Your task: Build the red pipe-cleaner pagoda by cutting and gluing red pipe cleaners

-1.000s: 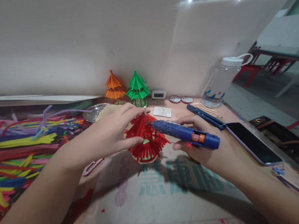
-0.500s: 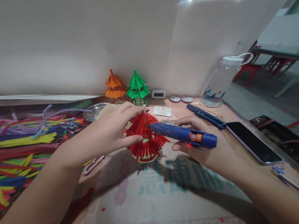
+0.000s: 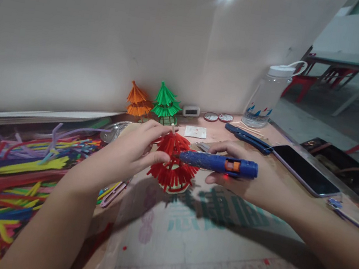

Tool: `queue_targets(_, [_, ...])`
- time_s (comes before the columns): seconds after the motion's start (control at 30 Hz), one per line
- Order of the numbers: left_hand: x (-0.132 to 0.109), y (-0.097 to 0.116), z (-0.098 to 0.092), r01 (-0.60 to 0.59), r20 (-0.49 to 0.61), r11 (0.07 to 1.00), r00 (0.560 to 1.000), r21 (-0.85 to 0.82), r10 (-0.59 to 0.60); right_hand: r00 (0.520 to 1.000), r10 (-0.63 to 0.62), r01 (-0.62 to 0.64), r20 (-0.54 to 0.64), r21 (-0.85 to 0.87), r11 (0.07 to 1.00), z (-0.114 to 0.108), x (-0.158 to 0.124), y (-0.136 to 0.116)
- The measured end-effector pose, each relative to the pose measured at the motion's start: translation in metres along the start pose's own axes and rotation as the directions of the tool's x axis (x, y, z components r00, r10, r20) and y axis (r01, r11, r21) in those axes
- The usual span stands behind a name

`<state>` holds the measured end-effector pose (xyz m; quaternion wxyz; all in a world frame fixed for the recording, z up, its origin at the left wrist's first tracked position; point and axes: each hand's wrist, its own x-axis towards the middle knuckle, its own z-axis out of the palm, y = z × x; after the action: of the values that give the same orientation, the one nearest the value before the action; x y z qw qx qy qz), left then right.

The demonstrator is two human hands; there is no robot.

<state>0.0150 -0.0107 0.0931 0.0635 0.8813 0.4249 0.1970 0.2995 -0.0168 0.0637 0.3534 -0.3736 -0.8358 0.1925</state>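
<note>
My left hand (image 3: 127, 155) pinches the red fringed paper tree (image 3: 174, 166) near its top, thumb and fingers closed on its left side. A small wooden stick tip pokes out of the tree's peak. My right hand (image 3: 244, 180) grips a blue glue gun (image 3: 221, 164) with an orange trigger, held level. Its nozzle points left and touches the tree's upper tier. The tree stands on a sheet of cardboard (image 3: 214, 252) with teal printed characters.
An orange tree (image 3: 138, 100) and a green tree (image 3: 166, 102) stand by the white partition. A heap of coloured strips (image 3: 2, 173) lies at left. A water bottle (image 3: 267, 96), blue pliers (image 3: 248, 138), a phone (image 3: 305, 170) and small round lids sit at right.
The glue gun's nozzle has shifted slightly left and lower against the red tree. My left hand has slid a little lower on it. The view tilted slightly.
</note>
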Motion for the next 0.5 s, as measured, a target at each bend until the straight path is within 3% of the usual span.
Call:
queue_targets(0.2, [0.008, 0.003, 0.004, 0.02, -0.089, 1.0, 0.996, -0.018, -0.021, 0.998, 0.021, -0.017, 0.056, -0.06, 0.998, -0.003, 0.001, -0.002])
queue_targets(0.5, [0.011, 0.003, 0.007, 0.022, -0.131, 0.999, 0.991, -0.047, -0.028, 0.995, 0.045, -0.038, 0.092, -0.076, 0.996, -0.003, 0.0, -0.004])
